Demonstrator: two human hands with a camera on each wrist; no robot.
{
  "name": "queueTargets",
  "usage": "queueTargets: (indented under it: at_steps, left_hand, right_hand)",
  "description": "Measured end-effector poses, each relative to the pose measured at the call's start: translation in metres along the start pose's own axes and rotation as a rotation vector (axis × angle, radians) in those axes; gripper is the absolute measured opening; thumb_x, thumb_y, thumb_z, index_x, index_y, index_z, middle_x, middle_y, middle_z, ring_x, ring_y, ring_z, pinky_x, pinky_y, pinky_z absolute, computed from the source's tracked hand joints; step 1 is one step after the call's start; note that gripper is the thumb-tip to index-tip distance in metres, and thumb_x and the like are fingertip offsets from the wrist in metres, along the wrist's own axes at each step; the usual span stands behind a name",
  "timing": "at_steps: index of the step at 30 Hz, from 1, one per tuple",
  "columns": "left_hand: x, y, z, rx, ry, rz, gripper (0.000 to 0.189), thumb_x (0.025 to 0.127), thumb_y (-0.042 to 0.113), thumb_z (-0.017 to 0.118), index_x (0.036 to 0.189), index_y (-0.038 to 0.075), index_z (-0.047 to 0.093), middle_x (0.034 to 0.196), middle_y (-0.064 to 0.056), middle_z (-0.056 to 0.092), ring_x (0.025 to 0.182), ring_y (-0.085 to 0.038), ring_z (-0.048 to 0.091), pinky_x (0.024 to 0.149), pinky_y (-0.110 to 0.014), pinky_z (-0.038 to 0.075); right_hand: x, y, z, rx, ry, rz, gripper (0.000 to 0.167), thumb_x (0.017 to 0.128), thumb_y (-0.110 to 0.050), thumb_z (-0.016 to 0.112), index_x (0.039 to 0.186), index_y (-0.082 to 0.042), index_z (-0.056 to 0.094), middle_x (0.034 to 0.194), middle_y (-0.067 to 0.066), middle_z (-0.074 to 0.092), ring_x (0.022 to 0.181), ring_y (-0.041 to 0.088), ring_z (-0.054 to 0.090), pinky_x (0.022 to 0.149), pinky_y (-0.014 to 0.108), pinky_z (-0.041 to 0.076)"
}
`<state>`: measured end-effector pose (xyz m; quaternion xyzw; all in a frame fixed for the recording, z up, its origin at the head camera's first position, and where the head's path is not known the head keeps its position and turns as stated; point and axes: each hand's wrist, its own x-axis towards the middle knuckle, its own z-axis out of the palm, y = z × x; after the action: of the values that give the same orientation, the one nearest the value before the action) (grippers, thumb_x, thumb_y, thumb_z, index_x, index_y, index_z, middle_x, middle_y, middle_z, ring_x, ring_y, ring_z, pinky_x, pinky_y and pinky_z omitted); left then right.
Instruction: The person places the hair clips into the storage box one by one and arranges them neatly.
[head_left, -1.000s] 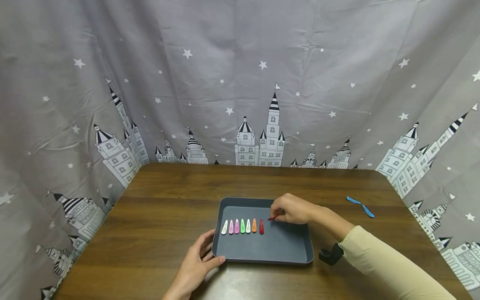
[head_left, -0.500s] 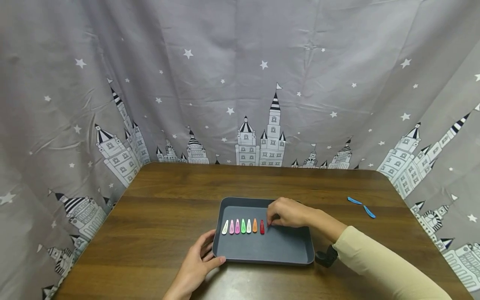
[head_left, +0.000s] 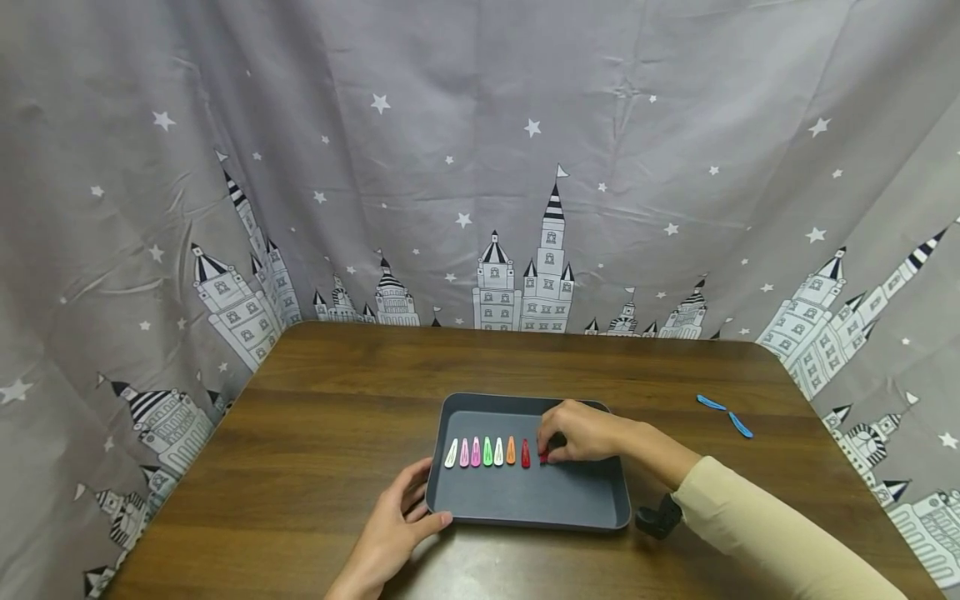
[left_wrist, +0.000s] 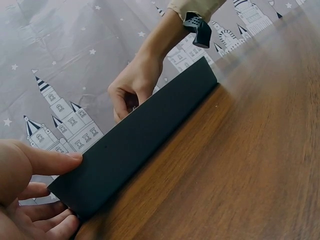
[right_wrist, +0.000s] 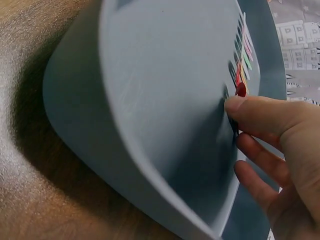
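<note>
My right hand [head_left: 581, 431] is inside a grey tray [head_left: 525, 505], pinching a dark red snap hair clip [head_left: 543, 457] low over its floor. In the right wrist view, the clip's red end [right_wrist: 241, 90] pokes out past the thumb and the rest is mostly hidden by the fingers. Just left of it lies another red hair clip [head_left: 526, 454], the last of a row of several upright clips: orange [head_left: 511, 451], white, green, pinks and a cream one [head_left: 451, 453]. My left hand [head_left: 397, 517] grips the tray's near left corner, thumb on the rim and fingers against the outer side.
Two blue hair clips [head_left: 710, 402] lie end to end on the wooden table [head_left: 337, 392], right of the tray. Behind the table hangs a grey curtain [head_left: 420, 192] with castles and stars. A black wrist device [head_left: 660, 518] sits under the right sleeve.
My right hand has brought the dark red clip down beside the row, turning it from lying sideways to upright. The left hand stays on the tray's corner.
</note>
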<state>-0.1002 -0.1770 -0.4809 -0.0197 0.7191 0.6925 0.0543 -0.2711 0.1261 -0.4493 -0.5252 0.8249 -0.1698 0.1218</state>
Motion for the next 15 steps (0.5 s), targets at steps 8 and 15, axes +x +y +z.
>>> queueTargets:
  at_steps: [8,15]
  left_hand:
    - [-0.0004,0.0008,-0.0012,0.01,0.003,0.002,0.078,0.083,-0.007,0.081,0.151,-0.002,0.044,0.151,-0.031,0.045,0.138,-0.046,0.046,0.103,-0.038,0.052]
    - [-0.0005,0.0,-0.0015,0.0,-0.009,-0.002,0.078,0.084,-0.006,0.081,0.151,-0.002,0.043,0.151,-0.032,0.044,0.138,-0.047,0.045,0.104,-0.039,0.052]
  right_hand:
    - [0.0005,0.0016,0.0028,0.045,0.027,0.015,0.009,0.088,-0.017,0.085,0.095,-0.014,0.079,0.1,-0.01,0.071,0.099,0.005,0.064,0.092,0.03,0.056]
    - [0.0043,0.0003,0.0039,0.052,0.03,0.038,0.012,0.087,-0.017,0.086,0.095,-0.014,0.079,0.102,-0.01,0.071,0.098,0.004,0.062,0.088,0.027,0.056]
